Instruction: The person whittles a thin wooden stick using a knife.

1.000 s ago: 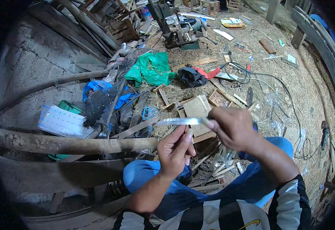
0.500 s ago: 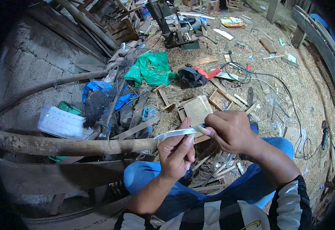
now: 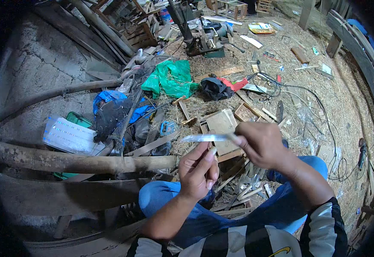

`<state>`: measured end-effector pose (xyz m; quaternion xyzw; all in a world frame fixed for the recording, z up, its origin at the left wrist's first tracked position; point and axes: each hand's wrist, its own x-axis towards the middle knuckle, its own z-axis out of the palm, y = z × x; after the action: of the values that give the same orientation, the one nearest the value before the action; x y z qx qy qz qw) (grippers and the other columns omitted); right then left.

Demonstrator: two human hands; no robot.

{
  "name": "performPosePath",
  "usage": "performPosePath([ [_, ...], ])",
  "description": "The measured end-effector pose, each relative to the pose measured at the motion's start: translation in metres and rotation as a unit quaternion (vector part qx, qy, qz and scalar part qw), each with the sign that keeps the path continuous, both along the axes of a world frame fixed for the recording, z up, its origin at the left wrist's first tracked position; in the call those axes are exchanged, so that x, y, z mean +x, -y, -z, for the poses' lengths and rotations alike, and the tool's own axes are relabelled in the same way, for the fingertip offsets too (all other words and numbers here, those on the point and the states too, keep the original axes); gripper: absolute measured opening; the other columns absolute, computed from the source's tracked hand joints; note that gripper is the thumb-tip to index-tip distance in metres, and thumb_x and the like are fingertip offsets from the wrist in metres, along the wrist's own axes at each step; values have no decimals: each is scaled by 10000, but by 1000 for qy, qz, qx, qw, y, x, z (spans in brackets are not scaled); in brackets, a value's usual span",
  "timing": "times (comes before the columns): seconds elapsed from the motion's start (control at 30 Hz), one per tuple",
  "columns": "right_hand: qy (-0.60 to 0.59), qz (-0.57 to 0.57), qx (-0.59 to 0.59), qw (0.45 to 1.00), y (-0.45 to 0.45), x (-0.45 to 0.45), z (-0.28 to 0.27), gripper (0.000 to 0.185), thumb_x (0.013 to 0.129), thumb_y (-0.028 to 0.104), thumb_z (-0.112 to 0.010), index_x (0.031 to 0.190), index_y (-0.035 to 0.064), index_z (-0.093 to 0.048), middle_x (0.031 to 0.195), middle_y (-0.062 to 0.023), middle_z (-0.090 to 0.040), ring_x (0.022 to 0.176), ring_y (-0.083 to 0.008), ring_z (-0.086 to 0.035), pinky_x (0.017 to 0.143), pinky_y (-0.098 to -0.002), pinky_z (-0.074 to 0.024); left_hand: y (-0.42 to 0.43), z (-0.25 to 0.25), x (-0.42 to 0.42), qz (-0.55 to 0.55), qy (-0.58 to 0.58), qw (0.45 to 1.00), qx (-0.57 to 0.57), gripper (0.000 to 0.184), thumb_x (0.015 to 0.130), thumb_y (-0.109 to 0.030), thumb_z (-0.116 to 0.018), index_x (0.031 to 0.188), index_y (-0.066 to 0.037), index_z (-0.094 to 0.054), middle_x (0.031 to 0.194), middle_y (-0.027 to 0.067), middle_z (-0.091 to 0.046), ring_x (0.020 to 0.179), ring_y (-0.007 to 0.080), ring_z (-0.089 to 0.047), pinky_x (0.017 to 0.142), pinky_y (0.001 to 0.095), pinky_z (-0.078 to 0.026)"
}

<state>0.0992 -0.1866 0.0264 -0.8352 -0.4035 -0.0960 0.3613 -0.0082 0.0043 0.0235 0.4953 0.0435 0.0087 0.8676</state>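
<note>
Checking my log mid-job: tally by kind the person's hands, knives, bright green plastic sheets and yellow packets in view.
Left hand and right hand: 2
Knife: 1
Bright green plastic sheet: 1
Yellow packet: 1
Total: 5

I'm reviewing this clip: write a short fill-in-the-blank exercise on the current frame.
The hand gripping the knife is the person's ____ one.
The knife's tip points toward the picture's ____ edge.
The jeans are coloured ____.
The striped shirt is black and ____.

Missing words: right; left; blue; white.
</note>
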Motion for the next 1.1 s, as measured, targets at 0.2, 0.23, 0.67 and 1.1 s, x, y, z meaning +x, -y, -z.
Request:
performPosePath([
  [0.2,-4,-27,-35,999,-6,-6,-6,263,968,365,-599,895,114,-569,674,-97,-598,602,-333,-632,487,-459,-462,3,-6,1,11,-33,999,19,447,1048,-120,-501,1477,0,-462,600,30,-544,420,66,-409,378,204,-320],
  [0.23,-4,-27,-37,999,-5,-6,-6,266,970,370,-594,896,116,-566,674,-99,-599,603,-337,-632,488,-463,-463,4,-6,1,12,-33,999,27,445,1047,-117,-502,1475,-1,-464,605,32,-549,423,66,-412,378,204,-322],
  [0.67,-35,68,-6,997,6,10,-8,259,974,351,-595,889,108,-567,685,-116,-589,617,-360,-625,519,-476,-466,-3,6,-1,7,10,999,31,412,1030,-50,-491,1440,-24,-519,766,110,-701,375,61,-392,375,210,-359],
  [1.1,12,27,-29,999,-1,6,2,233,965,343,-599,912,118,-570,687,-104,-603,609,-349,-630,498,-476,-462,-6,12,1,27,-7,1000,-9,407,1022,-34,-499,1427,-34,-539,893,144,-724,389,69,-422,382,208,-371],
])
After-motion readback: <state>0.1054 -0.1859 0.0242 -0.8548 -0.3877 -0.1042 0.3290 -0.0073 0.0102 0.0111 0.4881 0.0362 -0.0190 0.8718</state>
